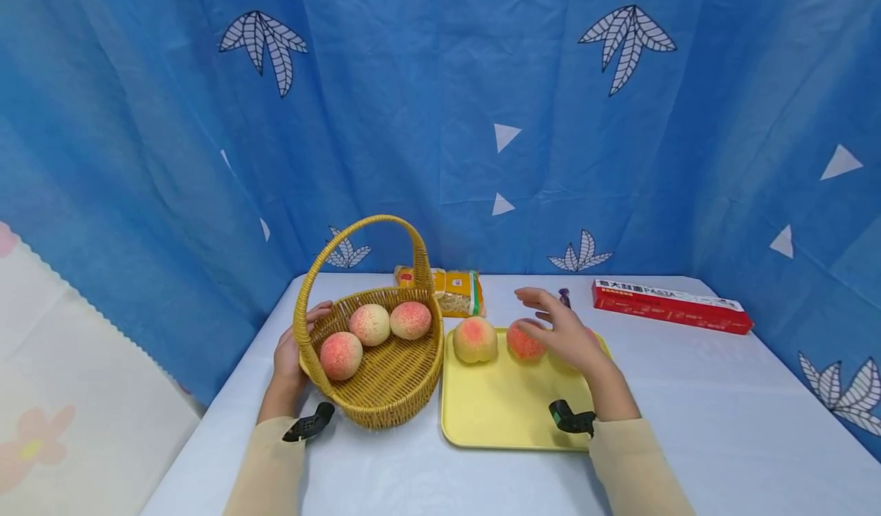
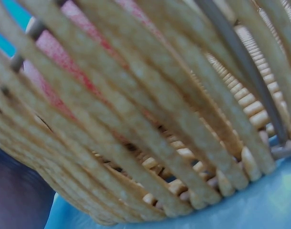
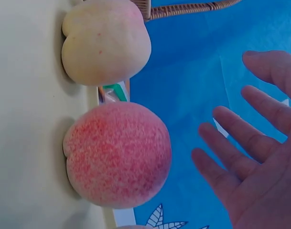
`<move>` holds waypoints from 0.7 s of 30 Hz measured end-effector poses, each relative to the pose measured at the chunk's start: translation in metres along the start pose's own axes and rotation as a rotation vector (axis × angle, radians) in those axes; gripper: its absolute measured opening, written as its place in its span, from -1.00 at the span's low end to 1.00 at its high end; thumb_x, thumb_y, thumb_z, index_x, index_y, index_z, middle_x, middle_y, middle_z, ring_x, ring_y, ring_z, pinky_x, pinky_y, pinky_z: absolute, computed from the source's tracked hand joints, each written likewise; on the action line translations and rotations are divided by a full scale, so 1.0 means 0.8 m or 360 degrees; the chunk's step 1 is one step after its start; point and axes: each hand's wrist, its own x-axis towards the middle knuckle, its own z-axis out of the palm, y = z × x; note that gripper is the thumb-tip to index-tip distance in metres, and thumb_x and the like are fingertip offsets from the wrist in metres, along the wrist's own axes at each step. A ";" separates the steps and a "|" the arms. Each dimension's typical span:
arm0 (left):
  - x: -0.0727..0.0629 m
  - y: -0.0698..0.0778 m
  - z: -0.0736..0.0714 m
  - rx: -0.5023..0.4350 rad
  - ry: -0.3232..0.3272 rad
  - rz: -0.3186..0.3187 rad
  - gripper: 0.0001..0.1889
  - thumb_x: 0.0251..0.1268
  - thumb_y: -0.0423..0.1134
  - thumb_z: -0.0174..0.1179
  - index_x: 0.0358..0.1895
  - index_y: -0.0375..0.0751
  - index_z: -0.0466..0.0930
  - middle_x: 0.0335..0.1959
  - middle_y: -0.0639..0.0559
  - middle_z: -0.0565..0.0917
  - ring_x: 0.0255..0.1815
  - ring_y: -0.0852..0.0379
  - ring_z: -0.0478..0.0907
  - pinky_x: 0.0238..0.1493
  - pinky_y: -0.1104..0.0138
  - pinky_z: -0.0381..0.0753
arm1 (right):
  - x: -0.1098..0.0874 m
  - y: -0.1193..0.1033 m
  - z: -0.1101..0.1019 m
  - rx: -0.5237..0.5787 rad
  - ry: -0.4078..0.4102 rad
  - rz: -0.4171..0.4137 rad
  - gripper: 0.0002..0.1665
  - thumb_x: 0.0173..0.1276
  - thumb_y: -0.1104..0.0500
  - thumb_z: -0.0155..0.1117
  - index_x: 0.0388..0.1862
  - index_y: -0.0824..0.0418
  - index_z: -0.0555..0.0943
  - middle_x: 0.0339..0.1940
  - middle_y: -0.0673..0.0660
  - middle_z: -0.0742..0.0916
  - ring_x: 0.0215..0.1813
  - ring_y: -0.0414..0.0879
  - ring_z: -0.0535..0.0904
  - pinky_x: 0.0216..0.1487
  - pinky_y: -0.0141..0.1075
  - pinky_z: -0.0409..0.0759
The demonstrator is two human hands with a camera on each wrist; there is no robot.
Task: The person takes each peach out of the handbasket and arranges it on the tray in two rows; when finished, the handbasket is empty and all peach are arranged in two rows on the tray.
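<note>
On the left stands a wicker basket with a tall handle, holding three pink-and-cream peaches. My left hand rests against the basket's outer left side, its fingers extended near the rim; the left wrist view shows the woven wall close up. To the right lies a yellow tray with a pale yellow peach and a red peach along its far side. Above the tray, my right hand hovers with fingers spread, apart from the red peach. Another pinkish fruit is mostly hidden behind that hand.
Behind the basket and tray lies a yellow pasta bag. A red pasta box is at the back right, and a small dark item sits beyond the tray. Blue curtain hangs behind the white table.
</note>
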 end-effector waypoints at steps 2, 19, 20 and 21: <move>0.000 -0.001 0.000 0.0002 0.0001 0.0005 -0.52 0.63 -0.23 -0.26 0.32 -0.54 0.40 0.41 -0.06 0.47 0.48 0.17 0.32 0.60 0.29 0.14 | 0.001 -0.002 0.003 0.0018 -0.0006 -0.0013 -0.32 0.38 0.18 0.34 0.44 0.14 0.35 0.45 0.23 0.47 0.47 0.22 0.37 0.39 0.15 0.44; -0.001 0.002 0.001 -0.0001 0.0013 -0.0010 -0.52 0.62 -0.22 -0.23 0.32 -0.53 0.40 0.41 -0.05 0.47 0.47 0.18 0.32 0.59 0.30 0.15 | 0.008 -0.020 0.035 0.0019 -0.0034 -0.0099 -0.40 0.39 0.23 0.32 0.38 0.11 0.42 0.39 0.16 0.55 0.42 0.14 0.47 0.37 0.08 0.49; -0.001 0.004 0.001 -0.0006 0.0011 -0.0014 -0.53 0.62 -0.22 -0.23 0.32 -0.53 0.40 0.41 -0.04 0.47 0.47 0.18 0.32 0.59 0.29 0.15 | 0.009 -0.021 0.036 0.0020 -0.0033 -0.0124 -0.40 0.39 0.23 0.32 0.38 0.12 0.42 0.39 0.17 0.55 0.42 0.15 0.47 0.37 0.08 0.48; -0.001 0.005 0.002 -0.0010 0.0012 -0.0016 -0.53 0.61 -0.22 -0.22 0.32 -0.53 0.41 0.40 -0.04 0.48 0.47 0.19 0.32 0.59 0.29 0.16 | 0.009 -0.022 0.038 0.0020 -0.0033 -0.0150 -0.40 0.38 0.24 0.32 0.38 0.14 0.42 0.38 0.18 0.55 0.41 0.15 0.48 0.38 0.08 0.48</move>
